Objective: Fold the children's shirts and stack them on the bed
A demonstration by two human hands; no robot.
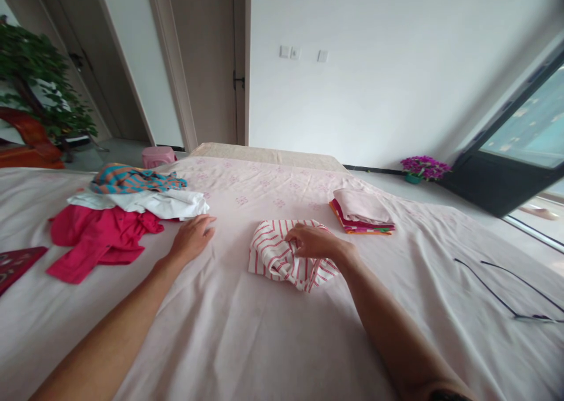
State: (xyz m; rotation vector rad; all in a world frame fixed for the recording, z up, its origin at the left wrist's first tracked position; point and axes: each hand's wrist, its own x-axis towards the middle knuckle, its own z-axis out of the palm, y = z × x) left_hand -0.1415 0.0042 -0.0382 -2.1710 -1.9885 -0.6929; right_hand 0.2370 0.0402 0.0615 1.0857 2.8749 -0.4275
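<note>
The red-striped white garment (286, 266) is loosely bunched on the pale sheet (264, 342), long axis laid sideways. It is touched by the right hand (311, 240), fingers bent; whether cloth is pinched cannot be told. The left hand (194, 234), loosely spread, is held beside white clothing (150, 202).

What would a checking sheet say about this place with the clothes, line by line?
Surface: pink sheet, wrinkled, flower-patterned toward the far side.
Clothes: striped cloth bunched in the middle; folded pile on the right; crumpled red shirt, white cloth and checked cloth heaped on the left.
Clutter: glasses at right; dark red object at left edge, partly cut off.
Grip: right hand on the striped cloth, pinch unclear; left hand open, near the white cloth.
Cables: nothing seen.
Surroundings: doors, plant, pink stool, purple flowers.
</note>
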